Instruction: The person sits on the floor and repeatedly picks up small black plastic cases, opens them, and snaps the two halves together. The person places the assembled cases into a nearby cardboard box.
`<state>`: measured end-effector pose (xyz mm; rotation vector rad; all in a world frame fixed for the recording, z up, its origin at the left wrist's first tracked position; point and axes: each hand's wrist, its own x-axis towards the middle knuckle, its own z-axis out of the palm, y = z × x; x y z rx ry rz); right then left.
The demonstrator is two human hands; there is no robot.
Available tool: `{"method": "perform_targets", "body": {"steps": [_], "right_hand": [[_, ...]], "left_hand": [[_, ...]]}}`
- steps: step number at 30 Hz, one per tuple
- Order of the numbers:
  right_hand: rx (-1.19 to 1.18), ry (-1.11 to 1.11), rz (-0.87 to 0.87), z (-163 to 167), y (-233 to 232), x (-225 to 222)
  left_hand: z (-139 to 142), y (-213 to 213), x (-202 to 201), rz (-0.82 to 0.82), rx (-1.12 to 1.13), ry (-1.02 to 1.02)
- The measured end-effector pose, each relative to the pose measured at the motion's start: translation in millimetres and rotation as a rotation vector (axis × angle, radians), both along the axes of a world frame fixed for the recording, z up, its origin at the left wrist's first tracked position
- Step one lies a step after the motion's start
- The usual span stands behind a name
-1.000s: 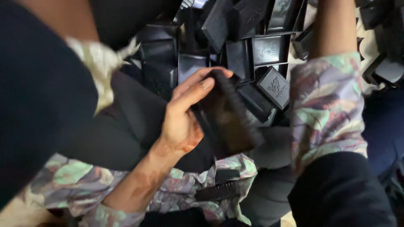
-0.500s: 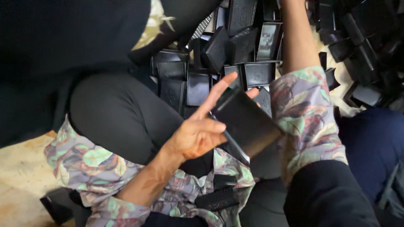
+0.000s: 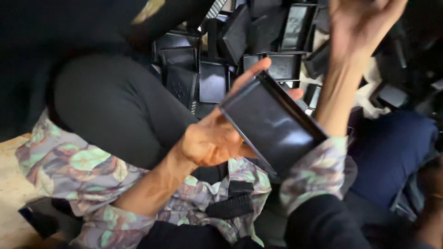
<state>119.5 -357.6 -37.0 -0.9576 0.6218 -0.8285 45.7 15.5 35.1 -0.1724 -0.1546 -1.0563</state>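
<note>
left hand (image 3: 210, 140): fingers cradle a flat black tray (image 3: 272, 123) above the lap | right hand (image 3: 362, 23): raised, fingers spread wide, holding nothing | progress: one tray in hand, pile of black trays (image 3: 240, 50) beyond the knees unsorted

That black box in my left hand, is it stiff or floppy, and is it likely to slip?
The black box looks rigid: its edges stay straight while the left hand holds it from one side only. Its glossy face reflects light, so it may be somewhat slippery. It is probably light, since spread fingers alone support it.
</note>
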Motion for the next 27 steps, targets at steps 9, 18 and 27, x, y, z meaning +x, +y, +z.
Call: {"method": "perform_targets", "body": {"steps": [9, 18, 27], "right_hand": [[0.282, -0.279, 0.783, 20.6, 128.6, -92.9], [0.112, 0.095, 0.644, -40.6, 191.7, -57.2], [0.051, -0.035, 0.996, 84.6, 245.3, -141.7]], "left_hand": [[-16.3, -2.9, -0.8, 0.279, 0.201, -0.069], [-25.4, 21.1, 14.6, 0.516, 0.445, -0.058], [-32.3, 4.3, 7.7, 0.377, 0.469, 0.014]]}}
